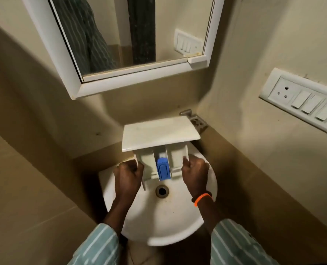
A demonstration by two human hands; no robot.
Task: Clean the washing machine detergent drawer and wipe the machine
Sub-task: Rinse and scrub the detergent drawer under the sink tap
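I see the detergent drawer held in mid-air at the centre of the frame, over the back half of a white round washbasin, its broad white front panel turned upward and away from me. Below the panel 3 compartments face me — the middle one carries a blue insert.

My left hand grips the drawer's left side wall, fingers curled round the edge. My right hand grips the right side wall the same way; an orange band sits on that wrist. Both forearms come up from the bottom of the frame in green sleeves with pale stripes.

The basin's drain lies just below the drawer's lower end, between my 2 wrists. A metal soap holder is fixed in the wall corner, partly hidden behind the panel.

Upper centre of the frame — a white-framed mirror. On the right wall, a white switchboard with 1 socket and rocker switches.
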